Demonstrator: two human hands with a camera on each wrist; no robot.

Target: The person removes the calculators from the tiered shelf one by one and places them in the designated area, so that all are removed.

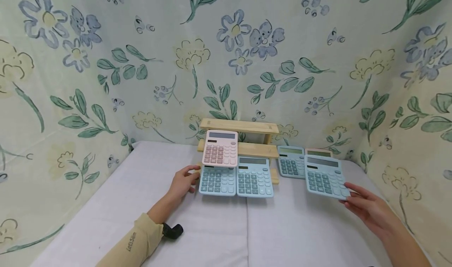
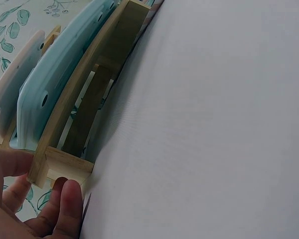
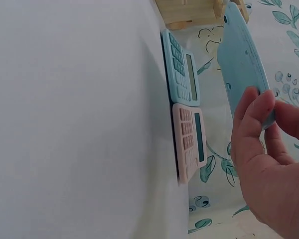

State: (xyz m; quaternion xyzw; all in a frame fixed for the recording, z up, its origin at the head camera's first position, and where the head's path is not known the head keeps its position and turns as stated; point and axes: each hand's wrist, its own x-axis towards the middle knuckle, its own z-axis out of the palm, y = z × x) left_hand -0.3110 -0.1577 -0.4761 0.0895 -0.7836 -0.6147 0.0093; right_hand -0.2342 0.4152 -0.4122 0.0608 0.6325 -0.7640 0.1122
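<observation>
A pink calculator [image 1: 220,149] stands on a higher level of the wooden stand [image 1: 240,126], above two blue calculators [image 1: 255,178] side by side on its lower level. My left hand [image 1: 183,182] is at the stand's left end; in the left wrist view its relaxed fingers [image 2: 70,204] lie against the end of the wood [image 2: 65,162]. Right of the stand, my right hand [image 1: 370,208] pinches another blue calculator [image 1: 325,178] by its lower right corner, raised and tilted. The right wrist view shows thumb and fingers [image 3: 251,112] on both its faces [image 3: 241,55].
Behind the raised calculator, another blue calculator [image 1: 291,163] and a pink one [image 1: 319,152] lean side by side at the back right, against the floral cloth [image 1: 240,90]. White cloth [image 1: 169,235] covers the table, with a fold line running toward the front.
</observation>
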